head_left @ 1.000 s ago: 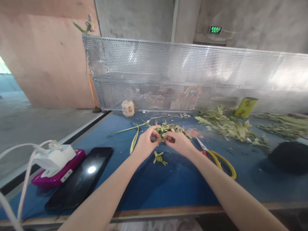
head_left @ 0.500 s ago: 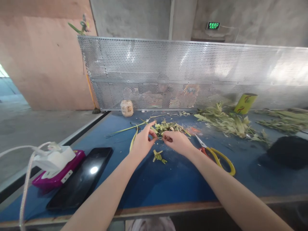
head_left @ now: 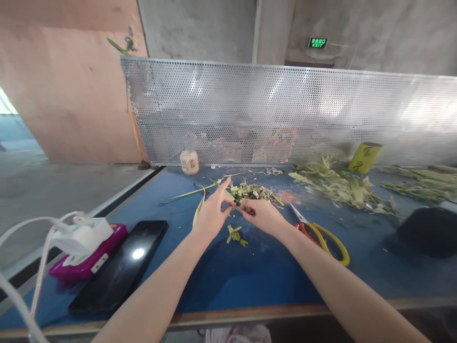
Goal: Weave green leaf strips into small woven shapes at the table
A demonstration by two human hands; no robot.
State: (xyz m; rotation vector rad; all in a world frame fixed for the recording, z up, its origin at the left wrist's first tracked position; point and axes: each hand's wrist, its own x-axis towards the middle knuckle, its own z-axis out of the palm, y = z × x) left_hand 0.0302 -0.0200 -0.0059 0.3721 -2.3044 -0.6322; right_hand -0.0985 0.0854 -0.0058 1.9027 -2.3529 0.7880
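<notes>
Above the middle of the blue table, my left hand (head_left: 211,210) pinches one end of a thin green plant strip (head_left: 237,206) between thumb and finger, its index finger pointing up and away. Close beside it, my right hand (head_left: 263,214) is closed, its fingertips pinching the strip's other end. Most of the strip is hidden by my fingers. Just behind the hands lies a pile of green plant scraps (head_left: 252,190). A small knotted piece of green leaf (head_left: 235,235) rests on the table in front of them. A long pale leaf (head_left: 198,207) sticks out beside my left hand.
Scissors (head_left: 326,240) with yellow and red handles lie right of my right forearm. Husk-like leaves (head_left: 333,183) and a yellow-green tube (head_left: 364,157) are farther back. A phone (head_left: 119,267) and purple power strip (head_left: 87,257) lie left. A perforated metal screen (head_left: 221,105) borders the back.
Both hands stay nearly in place, fingertips shifting slightly around the strip. The view tilts a little, and a white cable now shows at the lower left.
</notes>
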